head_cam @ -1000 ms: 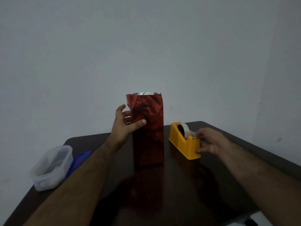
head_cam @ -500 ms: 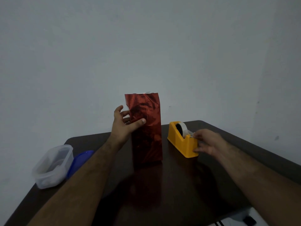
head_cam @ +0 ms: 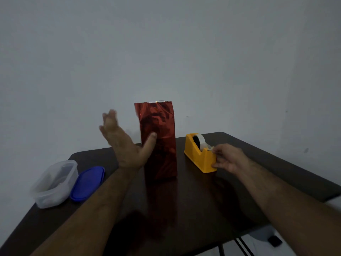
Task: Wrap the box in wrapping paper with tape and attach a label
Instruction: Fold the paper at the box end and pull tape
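A tall box wrapped in shiny red paper (head_cam: 158, 137) stands upright in the middle of the dark table (head_cam: 184, 204); its top end shows a silvery edge. My left hand (head_cam: 125, 143) is just left of it, fingers spread and blurred, only the thumb tip lying against the red front. To the right sits a yellow tape dispenser (head_cam: 200, 154) with a white roll. My right hand (head_cam: 227, 157) is at its near end, thumb and fingers pinching the tape end at the cutter.
A clear plastic tub (head_cam: 55, 183) and its blue lid (head_cam: 88, 183) lie at the table's left edge. A plain grey wall stands close behind. The table's right edge and black legs (head_cam: 241, 244) show at lower right.
My left hand has let go of the wrapped box and swung outward to the left, fingers now spread. My right hand has stayed at the dispenser's cutter end.
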